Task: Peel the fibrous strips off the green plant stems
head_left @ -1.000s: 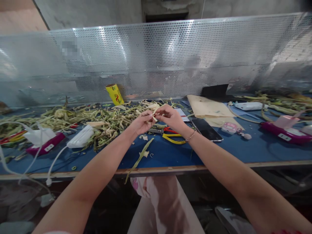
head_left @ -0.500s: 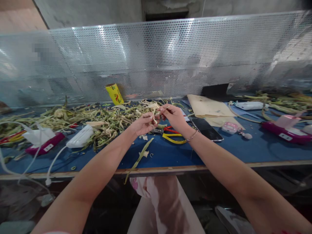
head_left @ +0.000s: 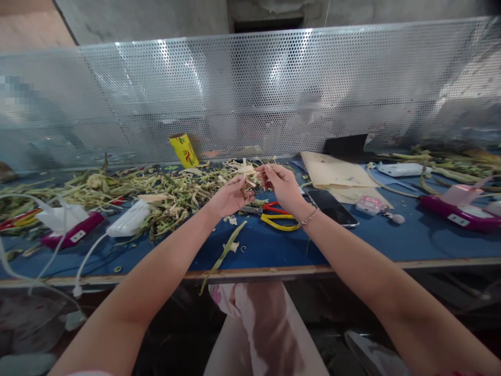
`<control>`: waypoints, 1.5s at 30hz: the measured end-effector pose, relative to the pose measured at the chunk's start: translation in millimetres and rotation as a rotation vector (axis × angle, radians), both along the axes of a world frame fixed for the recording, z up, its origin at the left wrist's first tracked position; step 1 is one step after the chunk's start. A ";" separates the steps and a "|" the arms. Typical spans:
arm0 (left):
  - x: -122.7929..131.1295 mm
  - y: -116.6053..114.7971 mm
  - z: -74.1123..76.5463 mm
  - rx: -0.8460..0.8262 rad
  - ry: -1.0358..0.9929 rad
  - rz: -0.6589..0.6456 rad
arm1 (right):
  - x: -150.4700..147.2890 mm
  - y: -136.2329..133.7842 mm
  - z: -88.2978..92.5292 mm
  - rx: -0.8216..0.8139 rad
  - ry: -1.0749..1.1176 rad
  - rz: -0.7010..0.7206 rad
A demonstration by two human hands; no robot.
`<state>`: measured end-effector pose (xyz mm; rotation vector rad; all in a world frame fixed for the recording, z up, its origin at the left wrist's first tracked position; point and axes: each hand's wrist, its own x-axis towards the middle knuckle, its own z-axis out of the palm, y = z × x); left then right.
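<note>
My left hand (head_left: 234, 198) is closed, thumb and fingers pinching a pale, frayed plant piece (head_left: 247, 170) with thin strips spreading from it. Close by on the right, my right hand (head_left: 282, 189) has its fingertips pinched together beside that piece; whatever they hold is too small to make out. Beneath the hands lie scissors with red and yellow handles (head_left: 281, 225), their blades partly hidden. A heap of dry green stalks and scraps (head_left: 176, 196) spreads behind and left of my left hand. One long green strip (head_left: 225, 253) hangs over the table's front edge.
A black phone (head_left: 332, 208), a pink case (head_left: 369, 205) and brown paper (head_left: 338, 171) lie to the right. On the left are a white power bank (head_left: 129, 218), cables and a purple power strip (head_left: 74, 231). A perforated metal screen (head_left: 250, 94) and yellow packet (head_left: 185, 150) stand behind.
My hands have drawn slightly apart, the right fingertips moving away from the left. More of the scissors shows between them, and the pale piece's strips now stand more upright.
</note>
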<state>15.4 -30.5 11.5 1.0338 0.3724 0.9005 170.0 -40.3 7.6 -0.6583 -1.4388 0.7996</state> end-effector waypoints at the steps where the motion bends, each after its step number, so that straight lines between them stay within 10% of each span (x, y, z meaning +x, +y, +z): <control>1: 0.1 0.0 0.2 -0.005 0.005 0.008 | 0.4 0.3 -0.2 0.004 0.005 0.002; 20: 2.0 3.2 -1.3 -0.033 -0.060 0.043 | -1.9 8.4 -6.6 0.041 -0.155 -0.035; 45: 10.2 7.8 -12.4 0.294 0.232 0.213 | -6.0 8.6 -8.8 -0.220 0.024 0.361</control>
